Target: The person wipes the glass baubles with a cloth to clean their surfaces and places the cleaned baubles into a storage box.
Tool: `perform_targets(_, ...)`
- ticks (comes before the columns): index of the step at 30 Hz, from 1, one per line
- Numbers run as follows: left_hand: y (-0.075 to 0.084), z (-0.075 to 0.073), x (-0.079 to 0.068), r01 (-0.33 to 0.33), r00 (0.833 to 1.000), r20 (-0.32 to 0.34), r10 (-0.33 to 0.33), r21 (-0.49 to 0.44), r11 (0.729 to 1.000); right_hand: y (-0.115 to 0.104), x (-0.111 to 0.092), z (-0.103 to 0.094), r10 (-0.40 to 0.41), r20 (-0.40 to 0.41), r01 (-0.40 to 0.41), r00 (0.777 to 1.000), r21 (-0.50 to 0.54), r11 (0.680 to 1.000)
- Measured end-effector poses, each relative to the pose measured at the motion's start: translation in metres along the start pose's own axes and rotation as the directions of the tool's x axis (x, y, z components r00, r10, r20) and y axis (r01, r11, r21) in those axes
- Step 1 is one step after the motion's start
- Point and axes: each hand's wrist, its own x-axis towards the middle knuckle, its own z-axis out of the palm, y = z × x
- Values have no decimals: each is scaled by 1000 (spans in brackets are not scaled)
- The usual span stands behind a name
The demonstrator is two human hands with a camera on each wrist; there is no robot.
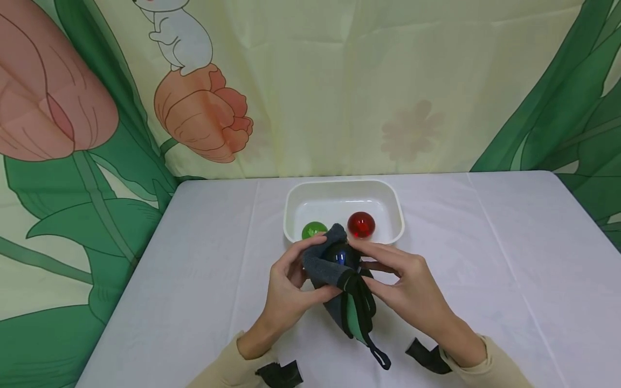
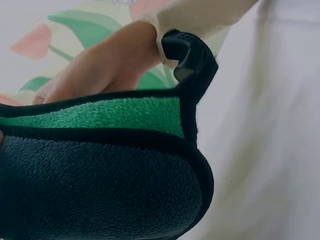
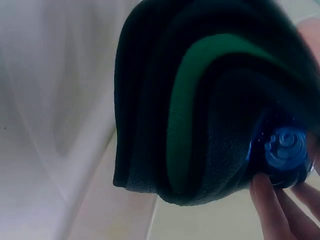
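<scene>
A dark grey cloth (image 1: 320, 267) with black edging and green inner side is folded partly round a dark blue ball (image 1: 342, 254). My left hand (image 1: 291, 285) grips the cloth from the left, thumb in front and fingers behind. From the right, my right hand (image 1: 417, 280) holds the ball, its fingertips at the ball's side and the cloth's edge. In the right wrist view the shiny ball (image 3: 286, 150) bears a raised pattern, with fingertips against it. The cloth (image 2: 100, 185) hangs in folds in the left wrist view, and its loop dangles below.
Just beyond the hands stands a white tray (image 1: 335, 187) holding a green ball (image 1: 314, 229) and a red ball (image 1: 361, 224). A white cloth covers the table (image 1: 204, 269). Behind it hangs a printed curtain (image 1: 310, 97). Black straps (image 1: 427, 358) are at both wrists.
</scene>
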Motion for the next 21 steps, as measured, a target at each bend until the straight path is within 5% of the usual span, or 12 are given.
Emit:
perform_targets(4,1,-1,1,6,1000,0,-6,-16,1000,1,1,-3,-2,44,3,999,-20,1000)
perform_targets(8,1,-3,0,1,1000,-4,-1,-48,999,1,3,-9,-126,101,136,987,-96,986)
perform_targets(13,2,-4,0,-8,1000,10,9,-87,996,-5,12,-11,-412,138,432,901,-175,885)
perform_targets(16,2,-4,1,-6,1000,20,8,-91,996,-9,16,-12,-490,149,510,859,-179,841)
perform_targets(21,3,-4,1,10,1000,25,-7,-90,996,-10,16,-12,-466,137,484,874,-166,859)
